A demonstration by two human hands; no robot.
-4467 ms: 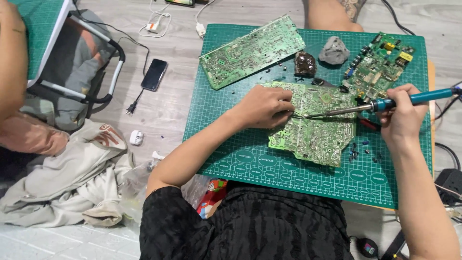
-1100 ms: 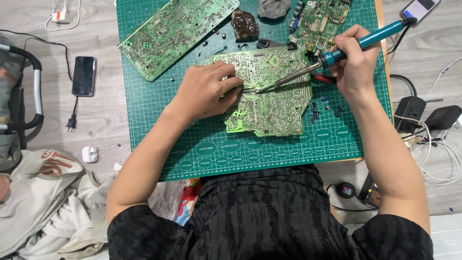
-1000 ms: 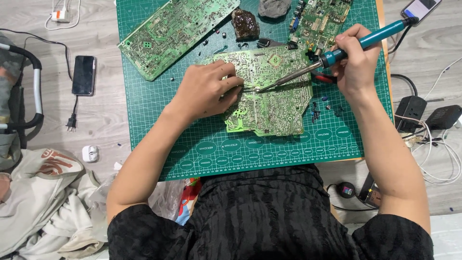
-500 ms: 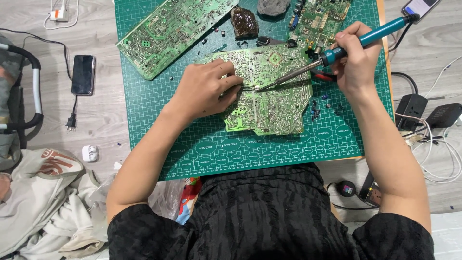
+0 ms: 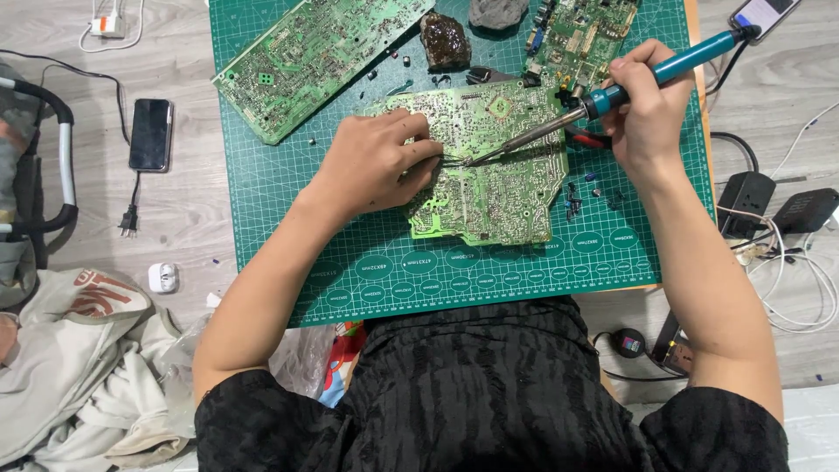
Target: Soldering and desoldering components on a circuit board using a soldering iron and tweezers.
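A green circuit board [image 5: 498, 188] lies solder side up on a green cutting mat [image 5: 280, 227]. My left hand [image 5: 376, 162] rests on the board's left part and pinches thin tweezers [image 5: 450, 160] whose tips point right. My right hand [image 5: 647, 114] grips a teal-handled soldering iron [image 5: 612, 92]. Its metal tip slants down-left and meets the tweezers' tips on the board. Small loose parts [image 5: 577, 197] lie on the mat below my right wrist.
A long circuit board [image 5: 315, 57] lies at the mat's upper left, a smaller one [image 5: 585, 35] at the upper right, with a dark brown lump [image 5: 444, 39] and a grey lump [image 5: 496, 12] between them. A phone [image 5: 150, 133], plug, cloth [image 5: 79, 358] lie left; power adapters [image 5: 769, 205] and cables right.
Since 4.5 s ago my head has shifted, so the mat sits higher and more centred. Over the last second both hands stay almost still, iron tip and tweezers at the same spot.
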